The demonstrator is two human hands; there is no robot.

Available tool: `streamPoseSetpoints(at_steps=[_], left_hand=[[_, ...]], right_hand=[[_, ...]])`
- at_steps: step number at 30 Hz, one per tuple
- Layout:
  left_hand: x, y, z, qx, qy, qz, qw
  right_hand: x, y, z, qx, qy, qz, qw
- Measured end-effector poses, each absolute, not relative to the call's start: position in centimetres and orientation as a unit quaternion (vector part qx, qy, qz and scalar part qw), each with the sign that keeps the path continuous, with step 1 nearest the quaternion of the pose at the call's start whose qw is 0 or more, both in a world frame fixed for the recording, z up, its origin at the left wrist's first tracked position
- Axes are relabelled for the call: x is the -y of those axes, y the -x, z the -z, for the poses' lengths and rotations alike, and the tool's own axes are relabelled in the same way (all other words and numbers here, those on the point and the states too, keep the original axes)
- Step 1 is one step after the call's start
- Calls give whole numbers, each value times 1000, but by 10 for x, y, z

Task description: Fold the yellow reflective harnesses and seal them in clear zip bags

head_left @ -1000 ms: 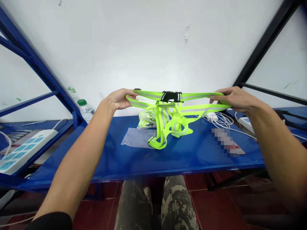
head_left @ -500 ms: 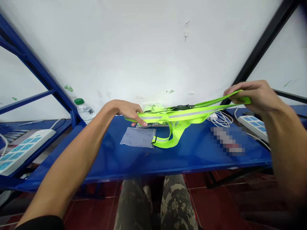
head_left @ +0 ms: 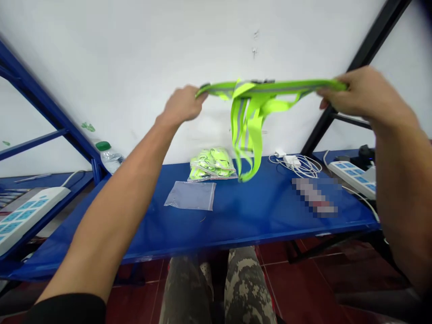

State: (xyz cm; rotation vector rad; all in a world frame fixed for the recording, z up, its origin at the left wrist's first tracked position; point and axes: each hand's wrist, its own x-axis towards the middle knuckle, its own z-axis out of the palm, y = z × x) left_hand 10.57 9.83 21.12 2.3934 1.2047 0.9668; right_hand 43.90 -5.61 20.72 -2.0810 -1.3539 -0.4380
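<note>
A neon yellow-green reflective vest (head_left: 248, 117), made of straps with grey stripes, is stretched level in the air above the table. My left hand (head_left: 185, 104) is closed on its left end. My right hand (head_left: 362, 92) pinches the other end, near the black post. Loose straps dangle from the middle, and a dark buckle shows on the upper edge. Beneath, an empty clear plastic bag (head_left: 191, 195) lies flat on the blue table (head_left: 236, 225). Bagged bundles of similar green straps (head_left: 213, 163) sit against the wall.
A bottle with a green cap (head_left: 110, 155) stands at the back left. White cables with a charger (head_left: 293, 162) lie at the back right. Power strips (head_left: 356, 175) rest on both sides, beyond the blue and black frame posts. A blurred-out item (head_left: 314, 197) lies at right.
Both hands have risen, lifting the vest off the table and holding it taut. Its straps now hang free, and the bagged bundles behind have come into full view.
</note>
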Motion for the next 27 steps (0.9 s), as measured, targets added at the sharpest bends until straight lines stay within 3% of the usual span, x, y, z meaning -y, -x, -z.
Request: streamPoseSetpoints(at_steps=[3,5,12,15,20,27], left_hand=[[-84,-99,-230,-422,-833,-359,-4],[-74,-86,-211,-421,-841,-338,-34],[-41,-35,-39,-398,-914,-64,-56],[-26,-25,3,-388,-921,-31,-23],[-4,-44,10,-368,-924,-93,-43],[11,-93,27,-292,-935,-194,54]], right_hand=[[68,-427,-219,579,684,219,387],[75,-425,-194,615,666,187,379],[89,-422,-1,758,623,37,189],[96,-417,46,761,639,-9,112],[103,-402,43,763,645,-31,43],[86,-337,18,825,540,35,160]])
